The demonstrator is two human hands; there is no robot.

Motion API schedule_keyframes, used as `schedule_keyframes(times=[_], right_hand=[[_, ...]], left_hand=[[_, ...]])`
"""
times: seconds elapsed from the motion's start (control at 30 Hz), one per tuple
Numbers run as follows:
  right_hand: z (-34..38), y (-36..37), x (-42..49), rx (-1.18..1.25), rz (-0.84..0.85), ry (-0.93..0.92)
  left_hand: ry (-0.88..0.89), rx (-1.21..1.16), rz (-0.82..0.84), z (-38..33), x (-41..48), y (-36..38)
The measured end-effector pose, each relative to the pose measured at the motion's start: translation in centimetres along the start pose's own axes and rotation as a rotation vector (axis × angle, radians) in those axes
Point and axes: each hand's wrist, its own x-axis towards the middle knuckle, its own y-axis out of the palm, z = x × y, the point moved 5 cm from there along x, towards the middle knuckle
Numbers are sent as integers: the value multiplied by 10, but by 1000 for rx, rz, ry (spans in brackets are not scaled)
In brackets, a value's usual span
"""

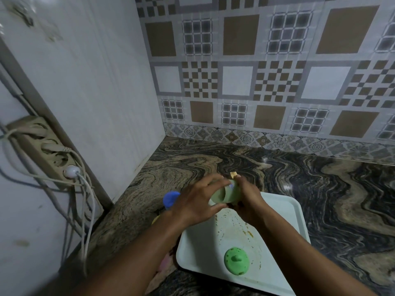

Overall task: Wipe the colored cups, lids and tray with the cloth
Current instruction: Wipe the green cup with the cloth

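My left hand (197,202) grips a pale green cup (224,194) held on its side above the far left corner of the white tray (284,212). My right hand (249,201) closes around the cup's other end, with a scrap of yellowish cloth (233,174) sticking out past its fingers. A green lid (236,261) with a knob lies on the tray near its front edge. Brown stains mark the tray's middle. A blue cup or lid (171,199) sits left of the tray, partly hidden by my left wrist.
The tray rests on a dark swirled stone counter (320,189) in a corner with patterned wall tiles. A power strip (46,150) with cables hangs on the white panel at left. Pink (165,262) and yellow (155,220) items peek out under my left forearm.
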Motion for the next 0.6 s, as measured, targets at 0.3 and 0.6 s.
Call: schedule_keyframes(times=[0.3,0.6], right_hand=[[23,-1,37,16,-117,100],[-1,4,60,-119,-61,118]], left_hand=[[-610,-74,123,116,11,-10],[-686,150,563,159,17,35]])
